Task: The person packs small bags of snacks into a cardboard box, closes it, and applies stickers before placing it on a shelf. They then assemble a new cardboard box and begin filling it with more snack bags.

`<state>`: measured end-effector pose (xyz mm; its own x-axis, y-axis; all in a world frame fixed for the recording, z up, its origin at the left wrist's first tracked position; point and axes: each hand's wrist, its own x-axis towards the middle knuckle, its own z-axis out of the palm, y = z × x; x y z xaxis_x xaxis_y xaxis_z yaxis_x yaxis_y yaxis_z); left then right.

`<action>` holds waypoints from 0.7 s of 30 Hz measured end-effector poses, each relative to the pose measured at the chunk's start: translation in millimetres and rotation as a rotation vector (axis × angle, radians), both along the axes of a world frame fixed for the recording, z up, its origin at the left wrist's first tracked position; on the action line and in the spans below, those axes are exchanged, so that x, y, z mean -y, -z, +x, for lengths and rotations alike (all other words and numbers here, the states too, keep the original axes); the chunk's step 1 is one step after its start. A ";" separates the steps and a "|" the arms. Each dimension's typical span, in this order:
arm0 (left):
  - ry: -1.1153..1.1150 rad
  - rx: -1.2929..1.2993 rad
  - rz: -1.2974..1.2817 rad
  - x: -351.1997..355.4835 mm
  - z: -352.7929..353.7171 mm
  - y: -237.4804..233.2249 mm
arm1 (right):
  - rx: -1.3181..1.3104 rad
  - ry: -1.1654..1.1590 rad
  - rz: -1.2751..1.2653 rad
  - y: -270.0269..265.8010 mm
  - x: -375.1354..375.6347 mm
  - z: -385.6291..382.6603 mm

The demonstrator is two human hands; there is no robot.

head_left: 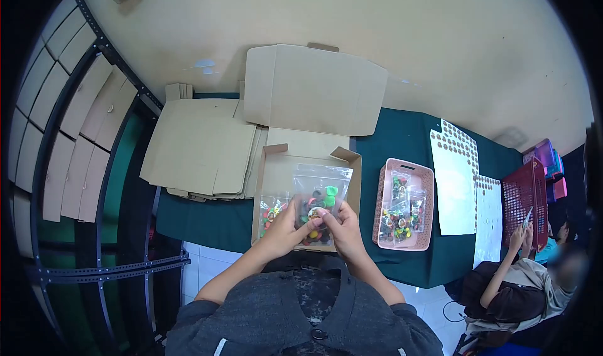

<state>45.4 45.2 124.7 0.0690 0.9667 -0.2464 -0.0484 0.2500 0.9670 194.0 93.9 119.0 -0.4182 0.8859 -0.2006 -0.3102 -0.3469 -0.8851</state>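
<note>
A clear zip bag (321, 175) of small colourful pieces, green, red, yellow and black, is held between my two hands over an open cardboard box (355, 186). My left hand (290, 229) grips its left side, fingers curled behind it. On the right side, my right hand (344, 231) has its thumb on the front of the bag. Between the thumbs shows a small round sticker-like disc (314, 213) on the bag's face. Inside the box, left of my hands, lies another filled bag (270, 206). The box lid (320, 92) stands raised against the wall.
Flattened cardboard boxes (195, 142) are stacked at left. A pink basket (403, 246) of filled bags sits at right, beside sheets of round stickers (453, 192). Farther right are a red crate (524, 192) and a seated person (527, 287). A metal shelf (113, 274) stands at far left.
</note>
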 end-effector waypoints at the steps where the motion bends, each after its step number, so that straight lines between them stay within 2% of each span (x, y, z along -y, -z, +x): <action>1: 0.028 -0.018 -0.014 -0.7 0.6 1.8 | 0.030 -0.049 0.037 -0.5 -0.6 1.8; 2: 0.031 -0.019 -0.013 -0.4 1.3 6.3 | 0.029 -0.047 0.037 0.4 -0.5 2.7; 4: 0.058 -0.360 0.280 3.6 3.6 16.5 | -0.010 -0.015 -0.015 4.4 -0.3 3.5; 5: 0.057 -0.361 0.279 5.4 4.2 16.7 | -0.011 -0.016 -0.016 6.6 -0.6 3.0; 7: 0.052 -0.577 0.403 6.8 6.4 14.9 | -0.112 0.050 -0.130 9.9 -1.3 2.3; 8: 0.052 -0.577 0.403 6.6 7.9 10.8 | -0.112 0.050 -0.130 8.1 -2.1 3.2; 10: 0.039 0.102 -0.026 5.5 11.8 -0.5 | -0.083 0.012 -0.140 -1.0 -4.8 5.8; 11: 0.040 0.101 -0.027 6.9 14.0 4.4 | -0.083 0.014 -0.142 -6.9 -4.7 5.6; 13: -0.101 0.203 0.113 10.6 18.1 16.6 | 0.022 -0.099 0.065 -17.5 -4.1 5.3; 17: -0.041 0.160 0.162 12.9 17.2 15.2 | 0.095 -0.174 0.031 -18.1 -6.0 11.0; 21: -0.030 0.232 0.133 10.7 15.2 18.0 | 0.011 -0.070 -0.081 -9.6 -4.5 4.1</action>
